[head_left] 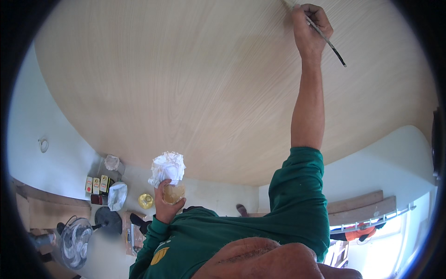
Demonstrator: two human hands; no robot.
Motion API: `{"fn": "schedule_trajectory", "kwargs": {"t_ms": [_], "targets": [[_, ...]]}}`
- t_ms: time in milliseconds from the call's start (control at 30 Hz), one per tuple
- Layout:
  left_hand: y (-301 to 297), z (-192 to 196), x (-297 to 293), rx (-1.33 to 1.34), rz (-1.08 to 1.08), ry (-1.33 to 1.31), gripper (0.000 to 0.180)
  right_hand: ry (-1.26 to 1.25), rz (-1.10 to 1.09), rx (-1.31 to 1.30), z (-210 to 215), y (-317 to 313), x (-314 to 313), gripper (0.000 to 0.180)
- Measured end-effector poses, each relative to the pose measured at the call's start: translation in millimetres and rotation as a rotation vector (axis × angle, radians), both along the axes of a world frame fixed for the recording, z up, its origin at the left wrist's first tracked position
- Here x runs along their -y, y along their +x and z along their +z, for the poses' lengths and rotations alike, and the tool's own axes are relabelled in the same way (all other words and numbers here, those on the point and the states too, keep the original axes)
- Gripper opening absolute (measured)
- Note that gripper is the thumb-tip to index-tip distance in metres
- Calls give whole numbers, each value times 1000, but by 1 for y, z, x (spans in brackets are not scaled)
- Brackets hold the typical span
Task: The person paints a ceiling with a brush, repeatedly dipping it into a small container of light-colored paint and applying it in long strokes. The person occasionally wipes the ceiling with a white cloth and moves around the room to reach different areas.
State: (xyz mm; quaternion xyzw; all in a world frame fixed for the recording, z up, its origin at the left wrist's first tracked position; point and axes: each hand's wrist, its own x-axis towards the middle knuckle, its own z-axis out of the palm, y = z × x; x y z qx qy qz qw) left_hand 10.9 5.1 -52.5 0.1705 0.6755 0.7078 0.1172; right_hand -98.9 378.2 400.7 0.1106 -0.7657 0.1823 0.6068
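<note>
My right hand [312, 29] is stretched far up and closed round a thin brush [331, 45]. The brush's dark handle end points down to the right, while its tip meets the wood-grain panel [186, 83] near the top edge, where it is hard to make out. Lower down, in front of my body, my left hand [163, 207] grips a small cup [174, 194] with something yellowish in it. A crumpled white cloth or paper wad [168, 168] is also held there, above the cup at the fingers. Some left fingers are hidden behind these things.
Several rectangular cans [96, 186] stand at lower left beside a white bag [117, 196] and a yellow round container [145, 201]. A fan [76, 244] stands nearby. Boards [362, 207] lie at lower right, close to a person in orange [364, 232] by bright light.
</note>
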Motion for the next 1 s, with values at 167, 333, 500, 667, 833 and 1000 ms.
{"fn": "schedule_trajectory", "kwargs": {"t_ms": [167, 333, 500, 667, 833, 1000], "targets": [[0, -2, 1, -23, 4, -26, 82, -89, 193, 20, -2, 7, 24, 17], [3, 6, 0, -2, 3, -23, 82, -37, 55, -11, -5, 2, 11, 16], [4, 12, -1, 28, 4, 19, 81, -208, 253, 230, 3, 7, -8, 15], [4, 8, 0, -14, 8, -10, 81, -201, 45, 46, 6, -6, -11, 14], [3, 5, 2, -8, -2, 8, 82, -138, 159, 81, -9, -2, -5, 13], [2, 7, 3, 19, -18, -12, 82, -84, 247, 89, -10, -4, 2, 13]]}}
